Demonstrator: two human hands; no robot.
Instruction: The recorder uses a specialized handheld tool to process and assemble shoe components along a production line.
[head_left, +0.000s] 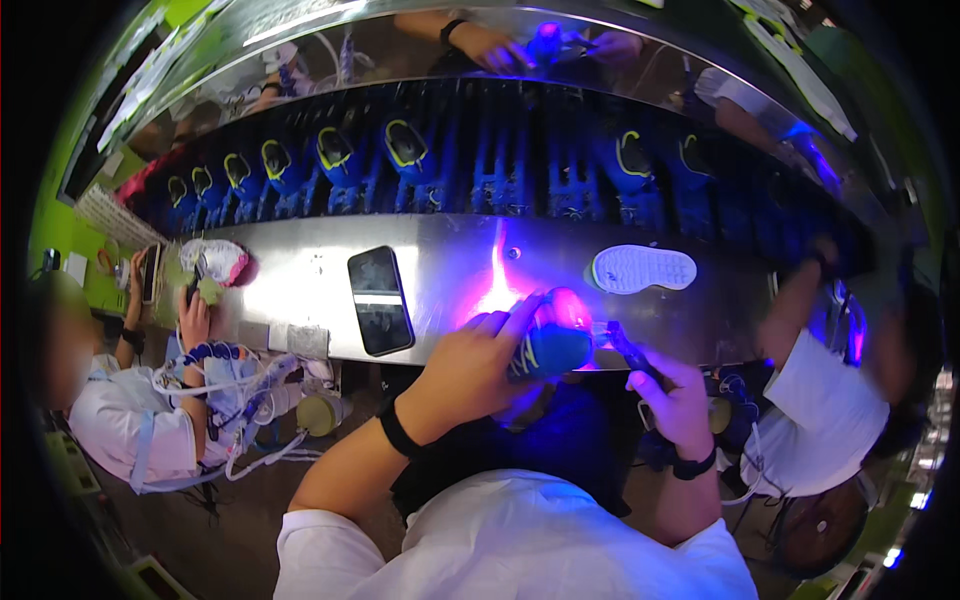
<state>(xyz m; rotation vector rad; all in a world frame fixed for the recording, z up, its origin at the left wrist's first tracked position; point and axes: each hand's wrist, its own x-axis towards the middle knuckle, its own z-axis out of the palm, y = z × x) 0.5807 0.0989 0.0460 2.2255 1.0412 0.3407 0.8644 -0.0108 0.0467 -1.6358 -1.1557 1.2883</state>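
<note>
Fingers, left: wrapped around a blue shoe, thumb and fingertips pressed on its upper side.
Fingers, right: curled tight around a slim dark tool; its tip meets the shoe's right end.
Left hand: enters from the lower edge, a black band at the wrist, and holds the shoe just above the near edge of the metal bench.
Right hand: enters from the lower right, a black band at the wrist, just right of the shoe.
Shoe position: centre of the head view, between both hands, lit pink and violet at the top.
Metal bench: a shiny strip running left to right, with a violet glare beside the shoe.
Phone: dark, flat on the bench, left of the left hand and apart from it.
White sole: lies tread up on the bench, beyond the right hand.
Shoe row: blue shoes with yellow-edged openings, lined up behind the bench.
Co-worker, left: seated in a white top, one hand at a white and pink shoe.
Co-worker, right: in a white top, one arm raised to the bench.
Far side: other hands work near a blue light.
</note>
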